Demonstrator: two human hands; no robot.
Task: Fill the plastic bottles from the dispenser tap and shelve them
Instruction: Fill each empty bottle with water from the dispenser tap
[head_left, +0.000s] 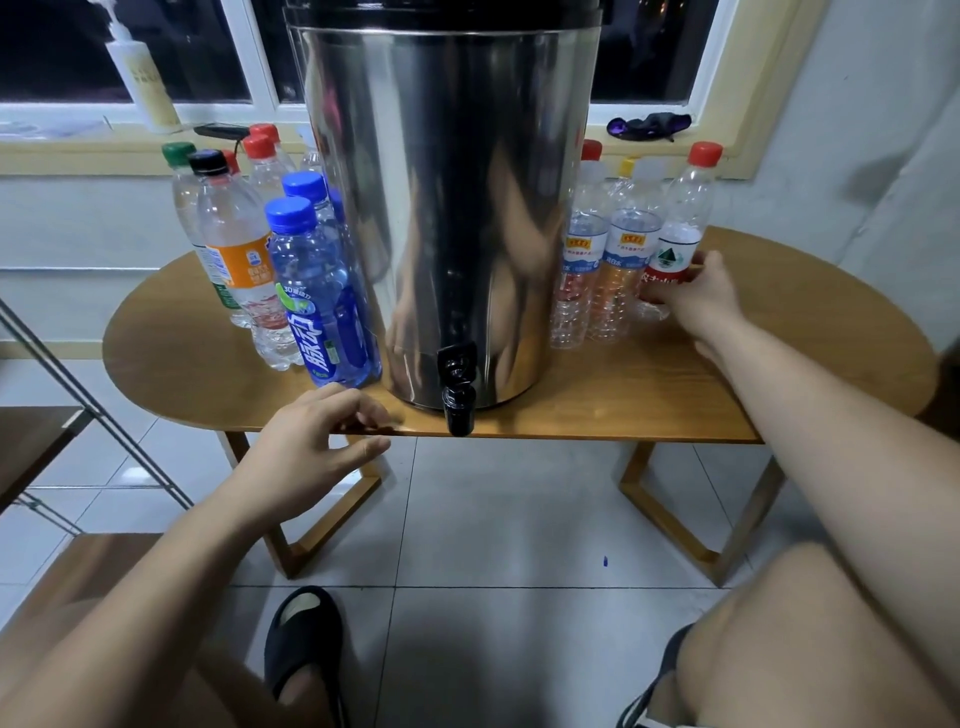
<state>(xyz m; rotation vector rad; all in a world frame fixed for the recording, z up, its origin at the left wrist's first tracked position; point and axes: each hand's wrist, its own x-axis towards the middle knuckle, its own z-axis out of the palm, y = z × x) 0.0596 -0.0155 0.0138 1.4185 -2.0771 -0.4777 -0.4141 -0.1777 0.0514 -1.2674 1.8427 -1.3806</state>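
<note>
A tall steel dispenser (447, 208) stands on the wooden table (779, 332), its black tap (458, 395) hanging over the front edge. My right hand (698, 299) grips the lower part of a red-capped, red-labelled bottle (680, 223) at the right end of a row of empty bottles (621, 260). My left hand (317, 441) rests on the table's front edge left of the tap, fingers loosely curled on top and thumb below the edge, holding nothing. Several capped bottles stand left of the dispenser, a blue one (319, 296) nearest.
A shelf rack with metal struts (78, 395) and wooden boards stands at the left. The windowsill behind holds a pump bottle (143, 88) and a dark cloth (649, 126). My knees and sandalled feet (304, 649) are below the table on the tiled floor.
</note>
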